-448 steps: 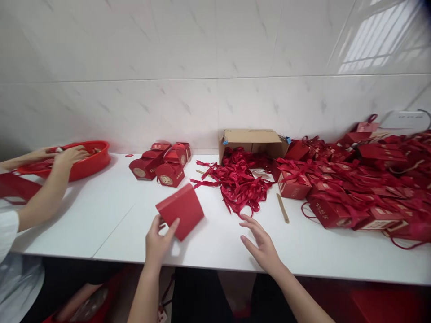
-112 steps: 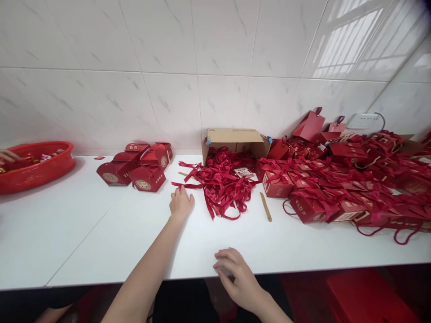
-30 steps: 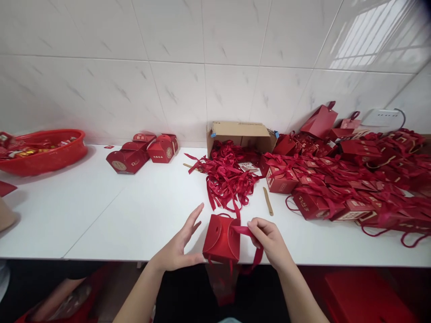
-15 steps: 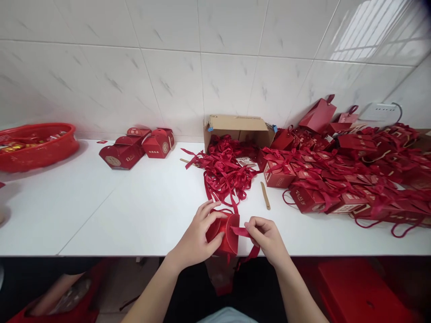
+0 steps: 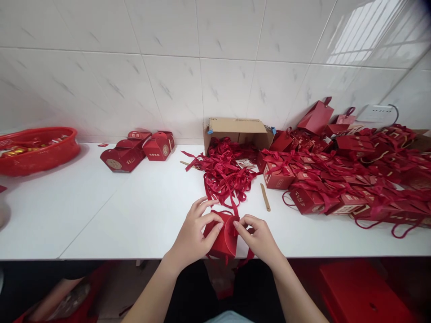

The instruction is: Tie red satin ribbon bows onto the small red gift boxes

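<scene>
A small red gift box stands at the near edge of the white table. My left hand wraps round its left side, fingers curled on the top flap. My right hand pinches a red ribbon at the box's top, and the ribbon's ends hang below the table edge. A loose heap of red ribbons lies just beyond the box.
An open cardboard box stands by the tiled wall. Many ribbon-tied red boxes cover the table's right side. Three closed red boxes sit at the back left, a red basket further left. A wooden stick lies beside the ribbons.
My right hand has brought the ribbon end in against the box top, and my left hand has closed further round the box. The view has barely shifted.
</scene>
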`<action>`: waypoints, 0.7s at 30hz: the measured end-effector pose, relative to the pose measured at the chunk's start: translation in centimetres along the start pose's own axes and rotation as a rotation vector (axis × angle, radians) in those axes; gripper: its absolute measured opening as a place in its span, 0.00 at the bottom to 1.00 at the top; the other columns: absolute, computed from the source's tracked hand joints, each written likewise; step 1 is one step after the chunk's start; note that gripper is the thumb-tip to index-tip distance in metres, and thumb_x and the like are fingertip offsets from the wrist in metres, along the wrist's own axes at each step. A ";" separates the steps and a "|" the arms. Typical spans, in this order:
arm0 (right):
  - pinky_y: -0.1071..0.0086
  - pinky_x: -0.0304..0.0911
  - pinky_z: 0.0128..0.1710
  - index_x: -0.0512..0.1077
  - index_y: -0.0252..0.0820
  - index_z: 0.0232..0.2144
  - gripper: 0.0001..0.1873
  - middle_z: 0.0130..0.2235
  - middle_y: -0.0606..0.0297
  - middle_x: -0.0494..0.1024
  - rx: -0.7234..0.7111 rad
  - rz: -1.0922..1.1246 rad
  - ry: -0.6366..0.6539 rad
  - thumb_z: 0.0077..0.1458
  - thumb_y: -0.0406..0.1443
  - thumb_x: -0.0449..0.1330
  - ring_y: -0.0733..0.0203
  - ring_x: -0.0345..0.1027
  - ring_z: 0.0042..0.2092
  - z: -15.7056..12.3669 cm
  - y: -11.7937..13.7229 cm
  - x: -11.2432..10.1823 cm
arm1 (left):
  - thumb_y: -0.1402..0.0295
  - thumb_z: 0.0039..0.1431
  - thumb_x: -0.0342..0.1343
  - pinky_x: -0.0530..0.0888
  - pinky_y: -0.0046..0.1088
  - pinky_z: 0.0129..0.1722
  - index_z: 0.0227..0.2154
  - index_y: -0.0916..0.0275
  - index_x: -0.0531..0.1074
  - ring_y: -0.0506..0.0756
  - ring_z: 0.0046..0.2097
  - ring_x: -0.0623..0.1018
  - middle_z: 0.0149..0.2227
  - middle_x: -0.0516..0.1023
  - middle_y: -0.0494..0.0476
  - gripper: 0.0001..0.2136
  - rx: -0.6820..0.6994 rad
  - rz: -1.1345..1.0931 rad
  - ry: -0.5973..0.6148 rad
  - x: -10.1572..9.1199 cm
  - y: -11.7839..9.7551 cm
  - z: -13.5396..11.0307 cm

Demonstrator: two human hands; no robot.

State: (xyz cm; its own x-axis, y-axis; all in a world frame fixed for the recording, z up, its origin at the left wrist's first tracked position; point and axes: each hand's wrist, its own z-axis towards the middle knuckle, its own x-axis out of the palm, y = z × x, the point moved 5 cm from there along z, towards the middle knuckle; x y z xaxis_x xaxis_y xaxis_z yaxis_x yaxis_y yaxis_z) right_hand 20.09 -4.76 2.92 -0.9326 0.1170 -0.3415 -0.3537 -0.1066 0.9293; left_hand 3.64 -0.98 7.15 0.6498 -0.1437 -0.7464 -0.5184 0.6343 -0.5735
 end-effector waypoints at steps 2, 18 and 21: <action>0.71 0.57 0.27 0.68 0.40 0.21 0.16 0.25 0.65 0.70 0.005 -0.006 0.012 0.57 0.42 0.55 0.64 0.62 0.28 -0.1 0.2 0.0 | 0.68 0.57 0.51 0.63 0.49 0.57 0.34 0.55 0.74 0.63 0.61 0.57 0.56 0.67 0.54 0.07 0.003 0.016 0.041 0.0 -0.1 0.0; 0.59 0.55 0.56 0.68 0.47 0.49 0.15 0.52 0.58 0.69 -0.269 0.047 0.054 0.62 0.40 0.49 0.56 0.60 0.56 1.1 2.6 0.0 | 0.72 0.58 0.48 0.62 0.46 0.59 0.27 0.59 0.70 0.61 0.61 0.59 0.55 0.67 0.57 0.07 0.115 -0.031 0.010 -1.7 -2.5 2.0; 0.63 0.60 0.50 0.72 0.45 0.40 0.11 0.42 0.61 0.74 -0.296 0.104 0.157 0.60 0.40 0.52 0.59 0.67 0.46 2.0 4.1 0.6 | 0.71 0.58 0.48 0.63 0.45 0.58 0.28 0.59 0.71 0.61 0.59 0.62 0.54 0.68 0.57 0.08 0.142 -0.022 -0.002 -2.3 -3.2 2.7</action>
State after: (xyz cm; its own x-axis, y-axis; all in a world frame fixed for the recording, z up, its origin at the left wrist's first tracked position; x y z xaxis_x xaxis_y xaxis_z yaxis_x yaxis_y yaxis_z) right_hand 18.26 -3.15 6.83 -0.9564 -0.0607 -0.2857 -0.2399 -0.3945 0.8870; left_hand 5.29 -0.66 11.66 0.6613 -0.1576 -0.7334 -0.4202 0.7321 -0.5362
